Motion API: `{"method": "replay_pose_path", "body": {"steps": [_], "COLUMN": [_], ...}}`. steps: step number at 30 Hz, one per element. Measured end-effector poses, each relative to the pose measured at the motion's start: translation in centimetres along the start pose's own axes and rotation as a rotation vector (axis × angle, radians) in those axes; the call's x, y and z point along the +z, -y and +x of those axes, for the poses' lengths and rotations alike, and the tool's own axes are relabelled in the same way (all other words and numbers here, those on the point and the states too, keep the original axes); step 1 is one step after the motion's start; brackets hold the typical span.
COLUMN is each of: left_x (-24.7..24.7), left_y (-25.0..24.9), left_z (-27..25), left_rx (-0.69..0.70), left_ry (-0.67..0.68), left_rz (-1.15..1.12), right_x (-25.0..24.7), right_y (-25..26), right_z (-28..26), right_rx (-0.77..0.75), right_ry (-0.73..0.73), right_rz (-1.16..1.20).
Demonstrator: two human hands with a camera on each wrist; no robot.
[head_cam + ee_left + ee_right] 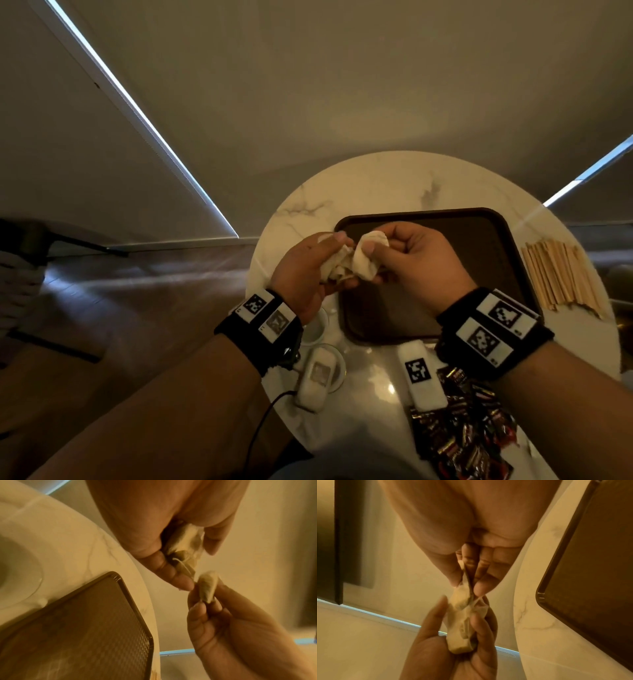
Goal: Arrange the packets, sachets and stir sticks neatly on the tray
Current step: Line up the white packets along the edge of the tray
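Pinching one tea bag in my right hand; left hand clutching a tea bag bunch; no writing legible.

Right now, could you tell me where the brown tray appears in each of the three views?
Head: the brown tray lies centre-right, beyond both hands.
Left wrist: the brown tray fills the lower left.
Right wrist: the brown tray runs along the right edge.
Shared landmark: the white marble table under it.

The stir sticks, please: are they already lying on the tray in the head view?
No, the stir sticks lie on the table, to the right of the tray.
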State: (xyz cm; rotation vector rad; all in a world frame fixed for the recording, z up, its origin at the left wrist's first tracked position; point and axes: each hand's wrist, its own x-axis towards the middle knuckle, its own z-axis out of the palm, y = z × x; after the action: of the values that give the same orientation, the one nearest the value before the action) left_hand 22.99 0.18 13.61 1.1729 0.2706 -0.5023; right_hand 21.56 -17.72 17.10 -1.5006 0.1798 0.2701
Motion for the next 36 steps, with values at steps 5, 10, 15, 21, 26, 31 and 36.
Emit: {"method": "replay_pose_path", "body": {"steps": [5,10,15,21,26,31,36], "left_x": [-0.4,-1.1,-1.7,-2.9,-2.7,-3.0,-3.7], "left_y": [0.2,0.2,0.4,0.4,-0.5,-1.0,-0.9], "left_z": [1.5,2.9,4.3,6.3,8.1,10.0,11.6], "left_rx": [0.045,0.086,0.086,0.110,0.114,0.089,0.096], "left_ry": [0.010,-0.010,-0.040,-0.111,-0.114,-0.078,-0.092], "left_rz": [0.198,0.119,0.102,0.066,0.086,0.084,0.114], "right_x": [0.7,-0.3,-1.1,-1.8,-0.7,0.3,0.8], "right_y": [0.5,0.7,1.4,1.2,-1.0,-2.8,-3.8], "right_z": [2.0,3.3,4.3,6.7,9.1,10.8,12.2], "right_rx": [-0.046,-0.142,-0.465,-0.261,0.003,0.077,0.099], "right_ry": [-0.092,-0.124,-0.125,-0.144,-0.048,0.030,0.056], "right_rz": [-0.126,-0.247,-0.346,-0.213,-0.162,-0.199,-0.162]}}
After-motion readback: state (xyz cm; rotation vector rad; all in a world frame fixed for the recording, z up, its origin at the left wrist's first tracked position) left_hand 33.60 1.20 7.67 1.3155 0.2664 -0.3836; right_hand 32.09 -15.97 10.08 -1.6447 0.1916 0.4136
